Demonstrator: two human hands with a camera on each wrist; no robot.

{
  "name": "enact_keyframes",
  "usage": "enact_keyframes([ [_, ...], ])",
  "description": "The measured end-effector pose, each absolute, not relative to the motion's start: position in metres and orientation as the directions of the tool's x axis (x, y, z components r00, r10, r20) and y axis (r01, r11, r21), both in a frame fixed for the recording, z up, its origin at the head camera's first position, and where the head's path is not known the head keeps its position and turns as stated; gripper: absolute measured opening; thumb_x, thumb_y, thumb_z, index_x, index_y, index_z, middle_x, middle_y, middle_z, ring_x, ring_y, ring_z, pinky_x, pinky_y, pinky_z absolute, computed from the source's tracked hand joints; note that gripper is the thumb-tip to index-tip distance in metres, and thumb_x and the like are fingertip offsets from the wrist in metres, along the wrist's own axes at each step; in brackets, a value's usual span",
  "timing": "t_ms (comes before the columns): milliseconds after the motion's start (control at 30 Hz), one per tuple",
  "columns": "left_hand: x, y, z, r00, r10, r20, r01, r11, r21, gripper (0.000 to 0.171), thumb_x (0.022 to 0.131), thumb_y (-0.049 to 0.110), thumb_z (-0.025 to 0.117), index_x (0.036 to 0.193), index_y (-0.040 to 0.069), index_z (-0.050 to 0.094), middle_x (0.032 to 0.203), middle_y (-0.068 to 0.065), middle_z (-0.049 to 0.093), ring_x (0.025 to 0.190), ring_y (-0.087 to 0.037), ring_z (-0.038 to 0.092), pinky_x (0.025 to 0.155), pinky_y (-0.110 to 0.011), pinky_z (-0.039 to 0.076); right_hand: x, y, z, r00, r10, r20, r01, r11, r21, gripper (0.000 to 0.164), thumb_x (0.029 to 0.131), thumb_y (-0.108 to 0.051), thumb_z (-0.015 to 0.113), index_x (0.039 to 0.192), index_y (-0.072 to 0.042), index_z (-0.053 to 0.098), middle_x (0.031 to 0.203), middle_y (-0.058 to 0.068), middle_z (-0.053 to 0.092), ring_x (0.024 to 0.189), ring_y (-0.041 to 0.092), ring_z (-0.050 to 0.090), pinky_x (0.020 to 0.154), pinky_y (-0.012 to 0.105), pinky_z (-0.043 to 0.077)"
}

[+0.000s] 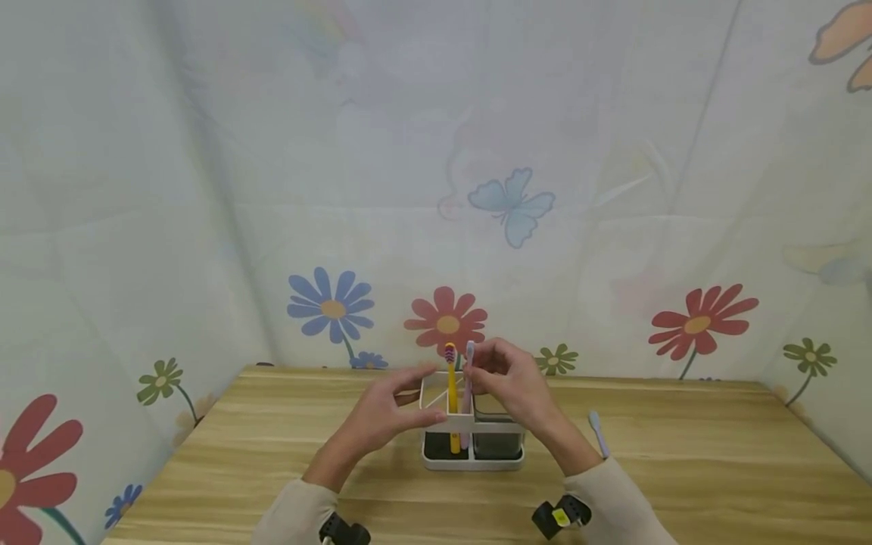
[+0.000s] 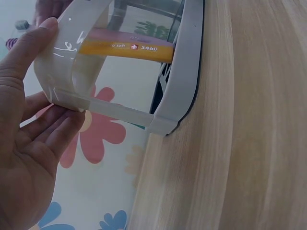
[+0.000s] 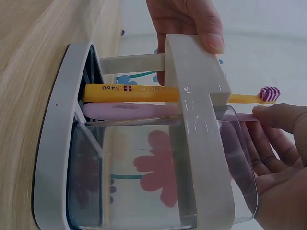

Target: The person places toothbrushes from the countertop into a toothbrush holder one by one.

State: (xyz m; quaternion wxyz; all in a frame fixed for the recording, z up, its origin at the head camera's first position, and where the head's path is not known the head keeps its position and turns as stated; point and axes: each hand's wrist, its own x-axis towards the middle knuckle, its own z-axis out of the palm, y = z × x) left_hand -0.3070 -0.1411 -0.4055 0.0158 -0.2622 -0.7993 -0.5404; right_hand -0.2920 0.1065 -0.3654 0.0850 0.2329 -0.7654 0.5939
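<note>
A white toothbrush holder with a raised upper frame and a dark base insert stands on the table. My left hand grips the left side of that frame, thumb on the front rim and fingers at the side. Inside the holder a yellow toothbrush stands upright, its purple-and-white bristles on top. Beside it is a pink toothbrush, its handle end down at the base. With thumb and fingers my right hand pinches the pink toothbrush near its neck. A clear cup sits in the holder's right compartment.
Right of the holder, near my right forearm, lies a light blue toothbrush on the wooden table. Behind the table's far edge hangs a printed curtain with flowers and butterflies.
</note>
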Motion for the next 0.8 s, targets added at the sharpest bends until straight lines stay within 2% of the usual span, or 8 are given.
enact_keyframes([
  [400,-0.3074,-0.1437,-0.4057,-0.860,0.408,0.307,0.438,0.282,0.853,0.072,0.089,0.028,0.090,0.153,0.015,0.058,0.157,-0.015,0.052,0.137,-0.037,0.057,0.112,-0.048,0.050,-0.2927,0.1062,-0.3657,-0.879,-0.262,0.398,-0.453,0.199,-0.869,0.019,0.101,-0.004,0.073,0.117,0.003,0.066,0.106,0.013,0.069,0.094,0.028,0.069,0.084,0.035,0.066],
  [800,-0.3071,-0.1427,-0.4041,-0.863,0.407,0.299,0.433,0.291,0.853,0.075,0.089,0.030,0.090,0.153,0.012,0.058,0.156,-0.013,0.054,0.137,-0.037,0.058,0.111,-0.049,0.050,-0.2935,0.1088,-0.3658,-0.882,-0.265,0.391,-0.447,0.203,-0.871,0.021,0.101,-0.003,0.073,0.119,0.005,0.065,0.108,0.014,0.070,0.096,0.029,0.070,0.085,0.036,0.065],
])
